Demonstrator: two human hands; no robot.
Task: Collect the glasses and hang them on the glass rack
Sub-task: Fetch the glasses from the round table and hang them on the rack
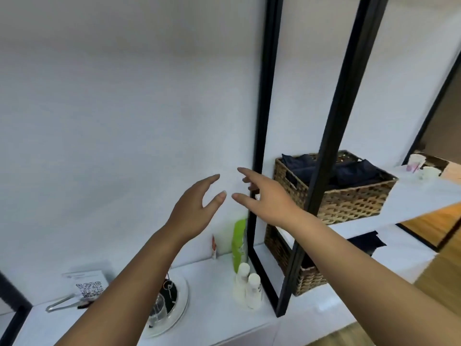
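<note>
Both hands are raised in front of a white wall (112,108), palms facing each other, with nothing held. The left hand (194,211) has its fingers (212,179) spread wide, thumb set apart from the rest. The right hand (269,198) is likewise wide open; its fingers (245,172) reach toward the black frame post (262,146) and some fingertips lie behind or against that post. The two thumbs are near each other but apart.

One clear glass (158,309) is visible. It stands on a round white tray (183,298) on the white bench (217,318), well below both hands and partly hidden by the left forearm. Neither hand touches it. A dark object with a thin wire shape sits just behind the glass on the same tray; its identity cannot be told.

Other items on the bench:
- A card with a QR code (88,287), at the left, against the wall.
- Metal tongs (62,304), lying in front of the card.
- Two white bottles (248,285), standing side by side near the frame post.
- A green pouch (239,242), upright behind the bottles.

To the right, a white shelf (424,196) within the black frame carries a wicker basket (349,198) holding dark cloth. A second basket (309,278) stands below it. Cups (421,168) stand at the far right of the shelf, too blurred to describe.
</note>
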